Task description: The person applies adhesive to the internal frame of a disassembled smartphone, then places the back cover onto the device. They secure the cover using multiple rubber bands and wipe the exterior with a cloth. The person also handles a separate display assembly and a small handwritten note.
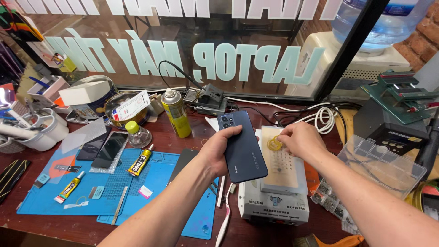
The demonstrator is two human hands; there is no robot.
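Observation:
My left hand [215,153] grips a dark blue smartphone [242,146], back side up with its camera cluster toward the window. Just to its right, my right hand [302,139] pinches a yellow rubber band [274,144] over the beige pad of a white heating plate machine [274,201]. The phone hovers above the left edge of that machine. Both forearms reach in from the bottom of the view.
A blue work mat [137,187] holds two glue tubes [139,161], a metal spatula and two dark phone screens [109,150]. A yellow spray can [176,114] and a small bottle stand behind. A clear parts box [384,167] sits right; cables and a window at the back.

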